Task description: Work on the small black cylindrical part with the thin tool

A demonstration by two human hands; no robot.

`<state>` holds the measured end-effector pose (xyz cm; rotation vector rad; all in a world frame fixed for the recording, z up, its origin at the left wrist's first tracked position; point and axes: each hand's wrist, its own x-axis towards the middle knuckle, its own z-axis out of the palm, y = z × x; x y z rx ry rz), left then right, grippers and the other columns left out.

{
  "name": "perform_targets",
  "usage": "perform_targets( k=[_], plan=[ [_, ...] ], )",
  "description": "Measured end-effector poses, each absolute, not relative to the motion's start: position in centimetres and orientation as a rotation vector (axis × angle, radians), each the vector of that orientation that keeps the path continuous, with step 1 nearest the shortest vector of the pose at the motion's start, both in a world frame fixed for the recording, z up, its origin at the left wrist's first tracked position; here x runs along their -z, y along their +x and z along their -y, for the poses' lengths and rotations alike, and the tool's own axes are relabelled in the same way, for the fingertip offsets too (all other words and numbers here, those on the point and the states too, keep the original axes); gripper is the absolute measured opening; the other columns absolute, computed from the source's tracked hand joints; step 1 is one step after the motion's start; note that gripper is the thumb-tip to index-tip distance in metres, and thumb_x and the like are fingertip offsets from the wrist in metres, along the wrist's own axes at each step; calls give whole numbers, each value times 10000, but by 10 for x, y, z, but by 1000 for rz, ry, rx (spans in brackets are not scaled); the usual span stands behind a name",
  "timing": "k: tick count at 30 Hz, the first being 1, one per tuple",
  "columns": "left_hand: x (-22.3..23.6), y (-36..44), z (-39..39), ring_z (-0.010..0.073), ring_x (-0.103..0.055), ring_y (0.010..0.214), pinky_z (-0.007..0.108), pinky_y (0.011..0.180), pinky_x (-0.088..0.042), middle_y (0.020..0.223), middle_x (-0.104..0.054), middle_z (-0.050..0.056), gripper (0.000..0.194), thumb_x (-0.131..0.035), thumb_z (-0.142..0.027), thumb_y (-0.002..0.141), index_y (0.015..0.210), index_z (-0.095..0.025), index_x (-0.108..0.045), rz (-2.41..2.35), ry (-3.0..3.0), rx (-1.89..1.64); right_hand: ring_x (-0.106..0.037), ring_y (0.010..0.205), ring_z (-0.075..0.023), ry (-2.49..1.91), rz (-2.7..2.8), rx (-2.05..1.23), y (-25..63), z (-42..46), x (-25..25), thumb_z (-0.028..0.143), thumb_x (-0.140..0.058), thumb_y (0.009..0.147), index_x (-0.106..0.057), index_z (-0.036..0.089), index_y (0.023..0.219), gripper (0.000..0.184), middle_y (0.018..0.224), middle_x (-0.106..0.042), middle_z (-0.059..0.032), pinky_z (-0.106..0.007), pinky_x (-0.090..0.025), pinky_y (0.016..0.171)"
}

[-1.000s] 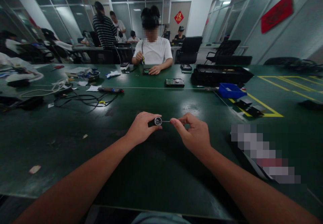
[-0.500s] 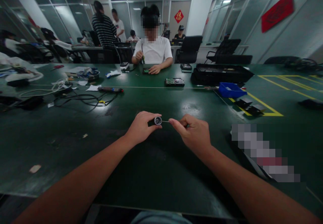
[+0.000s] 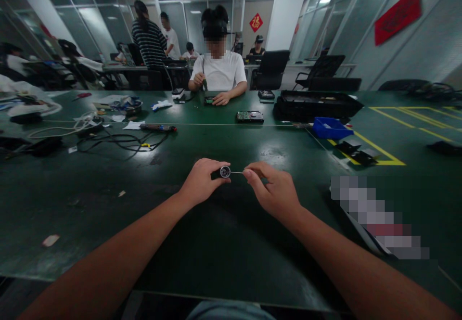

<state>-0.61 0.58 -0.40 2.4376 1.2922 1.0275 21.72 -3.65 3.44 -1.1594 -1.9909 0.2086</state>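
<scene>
Between the thumb and fingers of my left hand [image 3: 202, 181] is a small dark cylinder [image 3: 225, 172] with a silver rim, its round open end facing me. My right hand [image 3: 272, 185] is closed around a thin screwdriver [image 3: 237, 172], whose handle the fingers hide. Its bare metal shaft runs left and meets the right side of the cylinder's rim; the exact contact at the tip is too small to make out. Both hands are above the green tabletop [image 3: 231, 252], near its front edge.
Across the table a person [image 3: 218, 72] works on a small board. A hard drive [image 3: 250, 116], a black tray [image 3: 317, 106] and a blue bin [image 3: 331, 129] lie beyond my hands. Black cables [image 3: 119, 142] are at left, a blurred-out flat item [image 3: 375, 219] at right.
The fingers of my right hand have shifted around the screwdriver handle, as if turning it. The cylinder in my left hand has barely moved.
</scene>
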Motion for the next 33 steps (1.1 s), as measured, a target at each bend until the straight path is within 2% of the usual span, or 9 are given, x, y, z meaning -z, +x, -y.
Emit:
perform_targets(
  k=[3, 6, 9, 12, 15, 20, 24, 28, 33],
  plan=[
    [4, -6, -6, 250, -674, 1064, 437, 944, -485, 1130, -763, 36, 348, -795, -326, 841, 1175, -264, -716, -1292, 2440, -1021, -673, 638, -166, -1191, 1983, -219, 216, 35, -31, 350, -508, 1000, -679, 227, 1035, 214, 749, -728, -14, -293, -467, 619],
    [4, -6, -6, 249, -674, 1062, 433, 940, -484, 1128, -763, 34, 352, -797, -319, 839, 1176, -259, -715, -1286, 2442, -1023, -712, 782, -190, -1122, 1977, -251, 216, 34, -28, 267, -520, 972, -614, 202, 1190, 246, 909, -745, -62, -313, -522, 712],
    [5, -6, -7, 246, -674, 1056, 428, 935, -483, 1121, -763, 36, 356, -801, -314, 836, 1175, -253, -713, -1279, 2446, -1037, -719, 873, -200, -1059, 1991, -266, 216, 34, -29, 236, -524, 956, -615, 190, 1166, 234, 1009, -740, -91, -331, -541, 792],
    [6, -7, -7, 248, -673, 1060, 427, 935, -483, 1125, -763, 40, 362, -801, -317, 836, 1181, -251, -712, -1282, 2443, -1041, -712, 809, -190, -1088, 2022, -234, 216, 34, -31, 309, -522, 988, -666, 207, 1045, 185, 931, -750, -60, -309, -519, 730],
    [6, -7, -7, 247, -673, 1064, 429, 937, -484, 1129, -763, 37, 367, -803, -320, 835, 1186, -260, -712, -1283, 2438, -1038, -671, 665, -167, -1174, 2034, -165, 216, 33, -32, 356, -505, 1009, -699, 222, 956, 241, 777, -734, -21, -291, -461, 635],
    [4, -6, -6, 248, -678, 1064, 431, 942, -480, 1139, -766, 34, 361, -811, -307, 826, 1172, -258, -718, -1263, 2457, -1014, -655, 611, -170, -1226, 1994, -213, 216, 32, -32, 342, -515, 1002, -684, 220, 1075, 222, 741, -720, -15, -297, -458, 600],
    [3, -6, -6, 254, -677, 1064, 440, 938, -485, 1132, -766, 35, 349, -796, -301, 840, 1177, -262, -717, -1287, 2452, -1012, -700, 749, -204, -1140, 2002, -282, 216, 34, -30, 278, -523, 978, -601, 224, 1232, 271, 893, -736, -54, -340, -534, 688],
    [3, -6, -6, 257, -672, 1077, 453, 951, -488, 1146, -761, 33, 353, -791, -306, 843, 1186, -271, -715, -1299, 2417, -1034, -711, 862, -217, -1079, 2011, -303, 217, 35, -30, 284, -526, 978, -607, 224, 1197, 242, 986, -739, -74, -354, -547, 748],
    [3, -5, -5, 253, -668, 1076, 450, 949, -487, 1150, -760, 30, 366, -798, -305, 837, 1191, -271, -712, -1293, 2415, -1029, -662, 668, -176, -1181, 1985, -320, 217, 37, -32, 343, -412, 1041, -614, 227, 1207, 286, 853, -724, -37, -325, -474, 621]
  ],
)
